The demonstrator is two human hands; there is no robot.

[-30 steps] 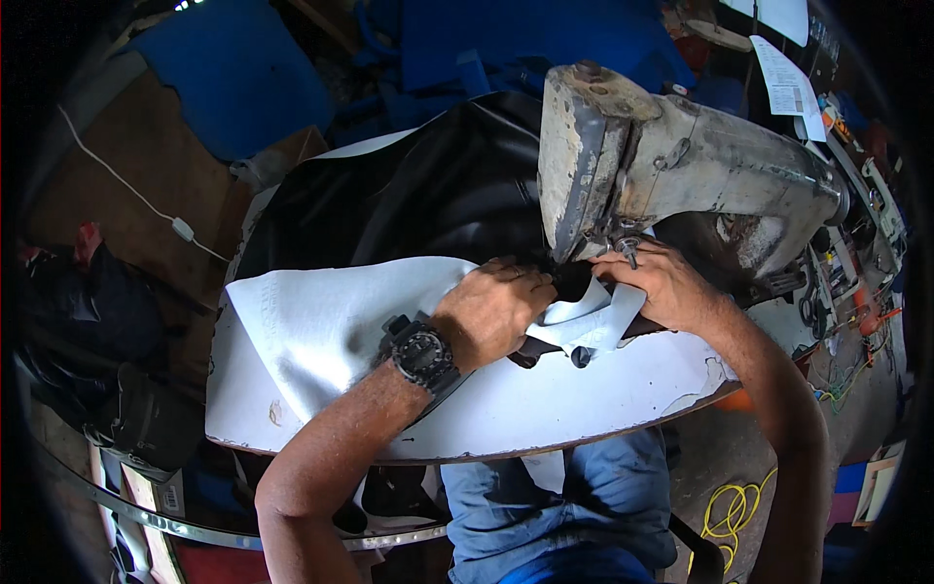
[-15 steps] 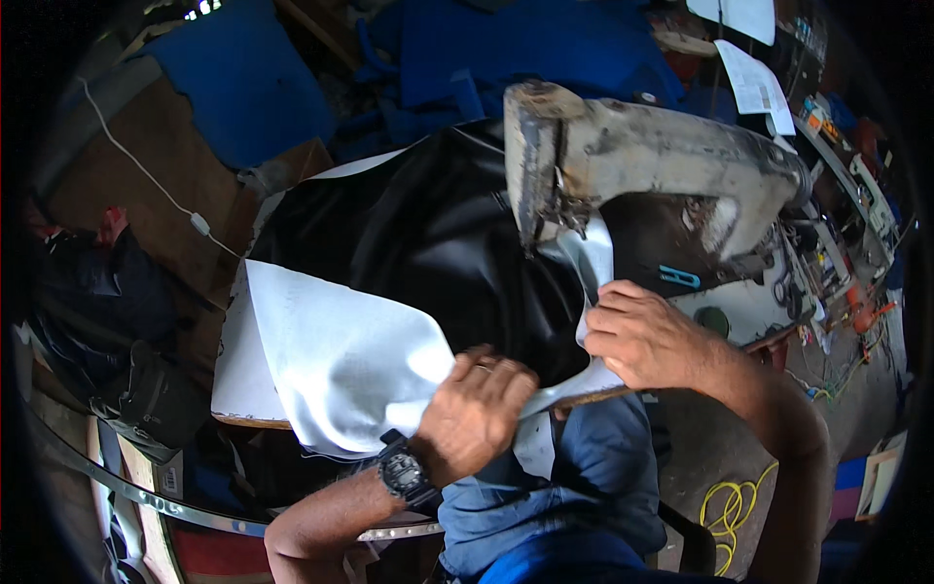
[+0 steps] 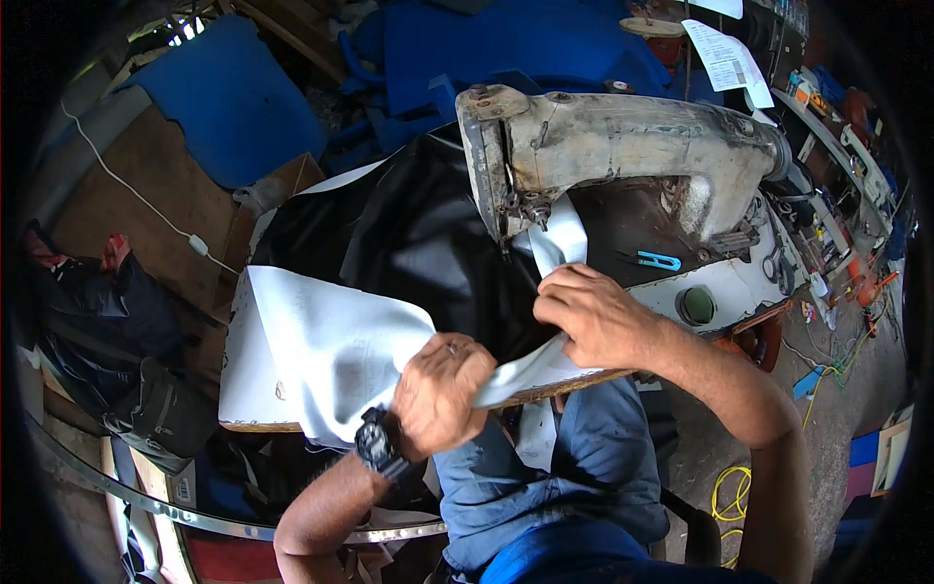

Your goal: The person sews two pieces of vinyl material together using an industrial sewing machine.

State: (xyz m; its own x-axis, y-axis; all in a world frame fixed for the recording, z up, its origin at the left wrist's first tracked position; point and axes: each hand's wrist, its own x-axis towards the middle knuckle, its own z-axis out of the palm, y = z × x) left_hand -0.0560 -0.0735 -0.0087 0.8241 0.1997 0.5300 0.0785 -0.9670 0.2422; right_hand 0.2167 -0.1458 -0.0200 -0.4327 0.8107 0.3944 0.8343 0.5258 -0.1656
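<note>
Head view: two bare hands at a sewing table, both closed on the same workpiece, a large glossy black sheet with a white backing (image 3: pixel 413 238). Sheet lies across the table, black face up over the middle; its near left part is turned over, white side up, and reaches past the near edge

Left hand (image 3: pixel 440 391): fingers curled down over the turned-up white part at the near table edge, gripping it; a ring on one finger, a chunky black wristwatch (image 3: pixel 377 443) on the wrist. Right hand (image 3: pixel 598 316): fingers bunched, holding a fold of the white border, below and to the right of the machine head. Between the hands the border runs as a narrow twisted band along the near edge; beyond the right hand it goes up to the needle area. Needle contact with the sheet: cannot tell

Sewing machine, worn grey metal with flaked paint (image 3: pixel 623 146), stands over the right part of the sheet, arm extending right. On its dark bed: small light-blue tool with a dark tip (image 3: pixel 659 261). Right of the right hand, on the white chipped-edge table (image 3: pixel 255 394): round greenish container (image 3: pixel 697 306), and farther right, dark-handled scissors (image 3: pixel 778 271). Below the near edge: blue denim trousers (image 3: pixel 593 467) of the seated person. Floor at right: coiled yellow cable (image 3: pixel 730 496)
</note>
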